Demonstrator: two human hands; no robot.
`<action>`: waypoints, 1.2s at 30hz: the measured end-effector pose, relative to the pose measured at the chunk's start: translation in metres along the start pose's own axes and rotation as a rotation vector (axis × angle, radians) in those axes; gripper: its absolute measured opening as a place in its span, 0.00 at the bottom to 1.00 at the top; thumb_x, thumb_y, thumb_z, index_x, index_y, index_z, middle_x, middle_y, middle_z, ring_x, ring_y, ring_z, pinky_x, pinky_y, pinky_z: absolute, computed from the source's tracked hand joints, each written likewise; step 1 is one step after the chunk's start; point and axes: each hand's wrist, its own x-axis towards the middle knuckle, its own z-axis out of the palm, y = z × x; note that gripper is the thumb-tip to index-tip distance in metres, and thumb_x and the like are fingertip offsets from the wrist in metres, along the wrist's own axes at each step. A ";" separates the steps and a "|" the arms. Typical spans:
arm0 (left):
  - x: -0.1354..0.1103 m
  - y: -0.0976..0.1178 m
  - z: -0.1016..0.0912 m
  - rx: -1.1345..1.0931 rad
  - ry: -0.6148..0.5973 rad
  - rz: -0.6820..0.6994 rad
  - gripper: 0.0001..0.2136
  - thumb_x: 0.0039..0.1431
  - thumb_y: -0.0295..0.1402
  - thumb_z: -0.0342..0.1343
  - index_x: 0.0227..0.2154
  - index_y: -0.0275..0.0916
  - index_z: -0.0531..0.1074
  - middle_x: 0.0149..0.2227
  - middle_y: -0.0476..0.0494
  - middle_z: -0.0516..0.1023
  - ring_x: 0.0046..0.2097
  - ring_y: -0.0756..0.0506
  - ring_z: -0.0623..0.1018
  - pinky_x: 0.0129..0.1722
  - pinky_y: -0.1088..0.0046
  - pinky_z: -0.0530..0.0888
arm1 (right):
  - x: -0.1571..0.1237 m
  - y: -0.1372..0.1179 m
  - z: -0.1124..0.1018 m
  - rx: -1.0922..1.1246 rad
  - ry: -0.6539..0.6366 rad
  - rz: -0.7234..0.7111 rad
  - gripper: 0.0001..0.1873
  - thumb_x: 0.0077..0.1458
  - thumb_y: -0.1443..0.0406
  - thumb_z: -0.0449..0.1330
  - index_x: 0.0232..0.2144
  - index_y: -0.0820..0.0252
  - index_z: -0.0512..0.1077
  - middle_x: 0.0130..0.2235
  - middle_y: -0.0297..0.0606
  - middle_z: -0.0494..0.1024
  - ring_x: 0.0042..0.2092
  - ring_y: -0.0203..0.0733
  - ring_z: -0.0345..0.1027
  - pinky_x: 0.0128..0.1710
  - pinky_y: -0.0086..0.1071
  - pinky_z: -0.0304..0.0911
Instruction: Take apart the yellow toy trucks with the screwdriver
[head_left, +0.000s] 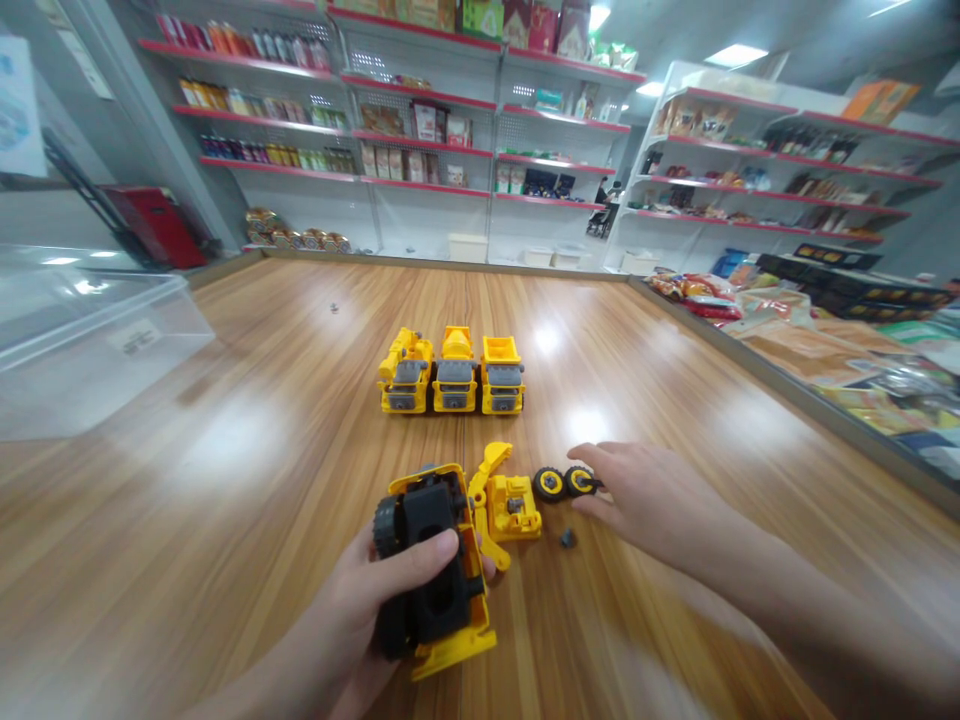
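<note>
My left hand (pixel 390 590) is wrapped round a toy truck (pixel 435 560), yellow with a black underside turned up; the thumb lies across the underside and a black wheel shows at its left. My right hand (pixel 637 490) reaches over the table, thumb and fingers apart around a toy wheel (pixel 580 481) with a short black axle. A second black and yellow wheel (pixel 550 484) lies beside it. Between the hands sits a yellow toy excavator part with an arm (pixel 514 506). A small grey piece (pixel 567 539) lies below the wheels.
Three yellow toy trucks (pixel 455 372) stand in a row farther back on the wooden table (pixel 300 400). A clear plastic bin (pixel 97 350) is at the left edge. Packaged goods (pixel 802 340) lie beyond the right rim. A tiny grey piece (pixel 334 308) rests far back. Stocked shelves (pixel 420 140) line the wall.
</note>
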 end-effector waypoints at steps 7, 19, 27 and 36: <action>-0.001 0.001 0.001 -0.017 0.036 -0.023 0.18 0.54 0.32 0.64 0.46 0.35 0.69 0.36 0.37 0.85 0.42 0.35 0.84 0.43 0.61 0.76 | -0.009 -0.009 -0.006 0.089 0.040 -0.091 0.03 0.58 0.65 0.61 0.34 0.56 0.75 0.33 0.37 0.80 0.34 0.44 0.75 0.29 0.32 0.57; 0.000 -0.001 -0.003 -0.050 0.026 -0.034 0.22 0.53 0.33 0.64 0.50 0.31 0.70 0.36 0.33 0.85 0.41 0.34 0.84 0.42 0.60 0.76 | -0.010 -0.018 0.001 0.241 -0.097 -0.338 0.08 0.54 0.72 0.59 0.30 0.55 0.76 0.32 0.33 0.80 0.35 0.40 0.74 0.33 0.29 0.59; 0.000 0.001 -0.003 -0.085 0.061 -0.063 0.24 0.55 0.32 0.61 0.54 0.29 0.66 0.39 0.31 0.85 0.38 0.37 0.84 0.42 0.60 0.77 | 0.004 0.000 0.002 0.380 0.186 0.046 0.10 0.61 0.64 0.56 0.34 0.57 0.78 0.33 0.37 0.81 0.35 0.41 0.73 0.34 0.31 0.62; -0.001 0.001 -0.006 -0.125 -0.016 -0.064 0.23 0.57 0.31 0.59 0.55 0.27 0.65 0.35 0.34 0.86 0.41 0.36 0.84 0.39 0.64 0.76 | 0.008 -0.007 0.009 0.483 0.211 0.033 0.12 0.63 0.62 0.56 0.32 0.59 0.77 0.30 0.35 0.79 0.31 0.38 0.70 0.31 0.30 0.60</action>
